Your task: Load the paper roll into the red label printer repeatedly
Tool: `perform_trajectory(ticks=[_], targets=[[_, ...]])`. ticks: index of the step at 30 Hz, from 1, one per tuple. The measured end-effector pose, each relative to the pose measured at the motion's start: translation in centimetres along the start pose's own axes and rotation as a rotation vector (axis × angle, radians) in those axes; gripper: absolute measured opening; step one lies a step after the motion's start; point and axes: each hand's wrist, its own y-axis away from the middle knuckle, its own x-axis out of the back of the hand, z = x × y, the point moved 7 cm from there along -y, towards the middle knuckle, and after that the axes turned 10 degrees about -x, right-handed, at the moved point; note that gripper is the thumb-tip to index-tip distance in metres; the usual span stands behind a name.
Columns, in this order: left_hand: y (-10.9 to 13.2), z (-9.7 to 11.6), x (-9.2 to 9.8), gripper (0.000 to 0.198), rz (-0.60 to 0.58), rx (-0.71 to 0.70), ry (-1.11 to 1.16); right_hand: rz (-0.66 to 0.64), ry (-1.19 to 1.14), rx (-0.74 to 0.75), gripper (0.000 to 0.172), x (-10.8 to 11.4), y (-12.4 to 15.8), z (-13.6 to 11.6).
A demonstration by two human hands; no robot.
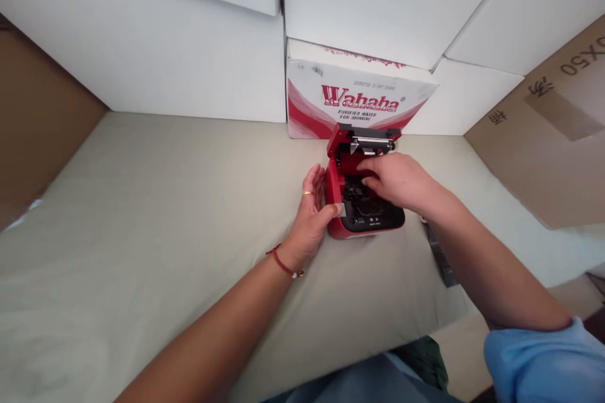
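Your blue sleeve (543,359) sits bottom right. Left hand (312,214) grips the left side of the red device (373,217), fingers wrapped on its wall and thumb pressed on the front corner. Right hand (399,182) reaches into the open top with fingers down inside; can't tell if they pinch anything. The lid (366,138) stands up at the back. Device sits on the green cloth (165,201), just in front of the Wahaha box (359,101). Brown carton (543,138) is at the right.
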Motion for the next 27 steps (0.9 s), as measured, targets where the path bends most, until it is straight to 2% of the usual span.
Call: perform_trajectory(ticks=[2, 5, 7, 9, 11, 12, 15, 16, 18, 20, 22, 24, 27], targets=[[-0.1, 0.0, -0.1, 0.107, 0.004, 0.013, 0.023, -0.039, 0.138, 0.013, 0.026, -1.0, -1.4, -0.9], [-0.2, 0.3, -0.3, 0.111, 0.017, 0.032, 0.055, -0.066, 0.179, 0.01, 0.022, -1.9, -2.0, -1.9], [-0.2, 0.5, -0.4, 0.111, 0.027, 0.039, 0.066, -0.064, 0.148, 0.024, 0.022, -1.3, -1.2, -1.9], [-0.2, 0.5, -0.3, 0.111, 0.03, 0.042, 0.069, -0.038, 0.01, 0.066, 0.024, 0.6, 0.9, -1.1], [-0.2, 0.3, -0.3, 0.109, 0.018, 0.035, 0.057, -0.015, -0.22, 0.107, 0.033, 3.4, 4.0, 0.9], [-0.1, 0.2, -0.3, 0.108, 0.011, 0.029, 0.046, -0.03, -0.319, 0.091, 0.044, 4.6, 5.6, 2.6], [-0.2, -0.1, -0.2, 0.105, 0.0, 0.011, 0.011, -0.075, -0.492, -0.056, 0.059, 6.3, 9.6, 8.5], [-0.2, -0.2, -0.1, 0.105, 0.001, 0.008, 0.005, -0.096, -0.51, -0.106, 0.061, 6.1, 10.4, 10.2], [-0.3, -0.2, 0.0, 0.106, -0.001, 0.007, 0.002, -0.201, -0.532, -0.146, 0.063, 4.1, 11.4, 11.9], [-0.3, -0.1, 0.0, 0.105, 0.002, 0.009, 0.012, -0.375, -0.561, -0.108, 0.06, 0.7, 11.5, 11.4], [-0.4, 0.1, 0.1, 0.105, 0.016, 0.014, 0.032, -0.466, -0.585, -0.078, 0.053, -2.4, 11.2, 10.3], [-0.4, 0.2, 0.2, 0.105, 0.036, 0.024, 0.051, -0.407, -0.585, -0.108, 0.049, -4.1, 10.7, 10.1], [-0.5, 0.1, 0.2, 0.106, 0.032, 0.025, 0.048, -0.192, -0.546, -0.293, 0.048, -4.4, 10.7, 13.3]])
